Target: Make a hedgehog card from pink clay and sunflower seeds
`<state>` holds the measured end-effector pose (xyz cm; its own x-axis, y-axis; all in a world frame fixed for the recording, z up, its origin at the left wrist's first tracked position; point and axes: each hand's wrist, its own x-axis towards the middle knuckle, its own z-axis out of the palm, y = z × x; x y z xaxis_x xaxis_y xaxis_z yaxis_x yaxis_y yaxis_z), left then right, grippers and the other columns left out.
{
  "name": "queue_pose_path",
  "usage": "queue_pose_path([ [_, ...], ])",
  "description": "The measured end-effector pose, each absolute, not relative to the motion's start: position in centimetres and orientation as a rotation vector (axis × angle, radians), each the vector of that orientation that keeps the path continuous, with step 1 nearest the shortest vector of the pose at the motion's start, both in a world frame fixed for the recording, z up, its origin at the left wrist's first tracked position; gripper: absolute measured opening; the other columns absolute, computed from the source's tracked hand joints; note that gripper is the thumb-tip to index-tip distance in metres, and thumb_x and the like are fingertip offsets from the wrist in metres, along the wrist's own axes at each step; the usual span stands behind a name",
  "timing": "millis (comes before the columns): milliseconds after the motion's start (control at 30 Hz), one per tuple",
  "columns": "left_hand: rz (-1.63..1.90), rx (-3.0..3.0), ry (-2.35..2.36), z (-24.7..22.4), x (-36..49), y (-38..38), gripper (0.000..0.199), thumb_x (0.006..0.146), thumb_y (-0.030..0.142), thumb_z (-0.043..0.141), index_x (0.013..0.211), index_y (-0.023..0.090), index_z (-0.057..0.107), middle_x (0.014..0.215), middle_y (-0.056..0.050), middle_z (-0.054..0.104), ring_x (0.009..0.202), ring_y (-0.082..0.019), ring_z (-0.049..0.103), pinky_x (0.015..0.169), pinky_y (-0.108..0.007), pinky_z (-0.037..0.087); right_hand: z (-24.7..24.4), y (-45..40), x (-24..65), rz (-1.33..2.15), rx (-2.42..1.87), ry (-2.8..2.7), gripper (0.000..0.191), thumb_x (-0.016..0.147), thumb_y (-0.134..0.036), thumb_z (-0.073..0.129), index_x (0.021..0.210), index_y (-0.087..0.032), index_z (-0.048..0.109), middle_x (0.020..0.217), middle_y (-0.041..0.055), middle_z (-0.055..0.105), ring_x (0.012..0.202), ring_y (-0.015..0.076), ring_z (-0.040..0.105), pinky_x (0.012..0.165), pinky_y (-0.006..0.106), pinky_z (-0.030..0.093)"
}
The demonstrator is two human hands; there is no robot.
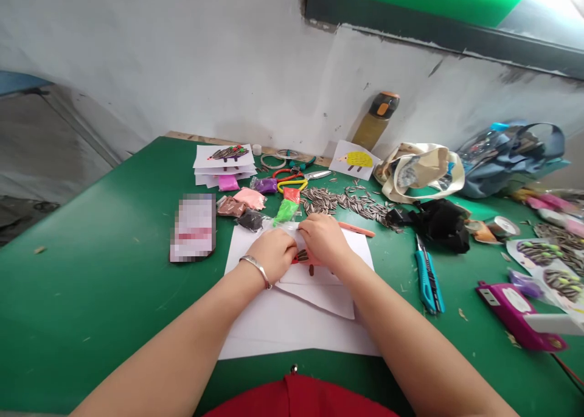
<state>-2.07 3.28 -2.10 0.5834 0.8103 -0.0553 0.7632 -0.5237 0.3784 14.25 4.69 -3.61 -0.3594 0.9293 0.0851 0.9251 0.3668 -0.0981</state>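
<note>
My left hand [272, 255], with a silver bracelet at the wrist, and my right hand [323, 237] meet over white paper. Their curled fingers pinch a crinkled clear plastic bag [287, 226]; its contents are hidden. Under the hands is a smaller white card [326, 292] with a pinkish-orange shape, small brown legs, a red bit and a few striped seeds, partly covered by my fingers. A larger white sheet [255, 329] lies beneath it. Just beyond my hands are a bright green clay packet [287, 210] and a red one [291, 194].
Sunflower seeds [360, 204] lie scattered behind my right hand. Several clay packets, scissors [314, 175] and finished seed cards [223, 156] sit at the back. A teal box cutter [429, 277], a black bag [442, 225] and a magenta device [520, 313] are on the right; a pixelated object [193, 227] is left.
</note>
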Motion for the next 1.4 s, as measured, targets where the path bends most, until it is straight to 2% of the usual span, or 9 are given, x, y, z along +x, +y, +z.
queue_pose_path([
  [133,0.182,2.456,1.253,-2.1,-2.0,3.3,0.029,0.083,0.02,0.043,0.066,0.019,0.066,0.072,-0.005,0.064,0.071,-0.019,0.055,0.064,-0.031,0.037,-3.8,4.5,14.5,0.032,-1.704,-2.463,0.007,0.076,-0.016,0.055,0.079,-0.017,0.061,0.086,0.0087,0.06,0.082,0.0214,0.053,0.07,0.031,0.033],
  [233,0.189,2.455,1.241,-2.1,-2.0,3.3,0.029,0.083,0.02,0.043,0.066,0.019,0.066,0.07,-0.004,0.063,0.069,-0.018,0.054,0.063,-0.031,0.036,-2.9,3.1,15.4,0.18,-1.717,-2.241,0.02,0.084,-0.012,0.041,0.088,-0.016,0.06,0.088,0.0098,0.062,0.082,0.02,0.055,0.069,0.029,0.036],
  [333,0.193,2.447,1.257,-2.0,-1.9,3.3,0.03,0.084,0.021,0.043,0.065,0.019,0.066,0.069,-0.004,0.062,0.067,-0.018,0.052,0.061,-0.031,0.034,-2.1,0.9,16.4,0.455,-1.702,-1.923,0.023,0.092,-0.022,0.036,0.096,-0.021,0.058,0.082,0.0029,0.065,0.074,0.0167,0.058,0.064,0.026,0.039],
  [433,0.208,2.428,1.273,-2.1,-1.9,3.3,0.031,0.084,0.021,0.042,0.065,0.019,0.066,0.07,-0.004,0.062,0.067,-0.018,0.052,0.061,-0.031,0.034,-2.6,-0.7,16.9,0.538,-1.658,-1.725,0.02,0.09,-0.026,0.041,0.092,-0.022,0.06,0.078,0.0007,0.065,0.068,0.0152,0.058,0.062,0.025,0.042],
  [600,0.233,2.415,1.256,-2.0,-1.9,3.2,0.03,0.085,0.02,0.043,0.064,0.018,0.065,0.07,-0.004,0.061,0.07,-0.018,0.052,0.064,-0.031,0.036,-4.0,-0.5,16.5,0.59,-1.551,-1.841,0.02,0.085,-0.021,0.045,0.086,-0.022,0.065,0.087,0.0024,0.068,0.081,0.0172,0.061,0.072,0.028,0.045],
  [767,0.229,2.378,1.252,-2.0,-2.0,3.1,0.029,0.086,0.019,0.043,0.067,0.018,0.065,0.075,-0.004,0.063,0.075,-0.018,0.054,0.067,-0.031,0.038,-3.9,-0.3,16.2,0.78,-1.507,-1.85,0.016,0.085,-0.018,0.046,0.084,-0.023,0.062,0.073,-0.0015,0.067,0.066,0.0146,0.06,0.065,0.027,0.045],
  [867,0.218,2.37,1.253,-2.0,-2.0,3.1,0.029,0.087,0.02,0.043,0.069,0.018,0.066,0.077,-0.004,0.063,0.076,-0.018,0.054,0.068,-0.031,0.039,-3.7,-0.3,16.4,0.693,-1.507,-1.967,0.018,0.086,-0.017,0.047,0.075,-0.023,0.061,0.071,-0.0014,0.066,0.072,0.0157,0.058,0.068,0.027,0.042],
  [1033,0.223,2.35,1.257,-1.9,-1.8,3.2,0.028,0.087,0.02,0.044,0.069,0.018,0.065,0.079,-0.004,0.064,0.078,-0.018,0.054,0.07,-0.031,0.04,-3.6,-0.1,16.9,0.574,-1.555,-2.02,0.019,0.083,-0.012,0.049,0.088,-0.022,0.065,0.085,0.0011,0.068,0.08,0.017,0.056,0.072,0.028,0.041],
  [1400,0.228,2.37,1.245,-2.0,-2.0,3.1,0.027,0.087,0.02,0.044,0.072,0.018,0.067,0.08,-0.004,0.065,0.079,-0.018,0.055,0.07,-0.031,0.04,-3.8,0.1,16.8,0.537,-1.534,-2.103,0.023,0.086,-0.013,0.051,0.071,-0.022,0.066,0.076,0.0025,0.061,0.079,0.0173,0.051,0.073,0.029,0.038],
])
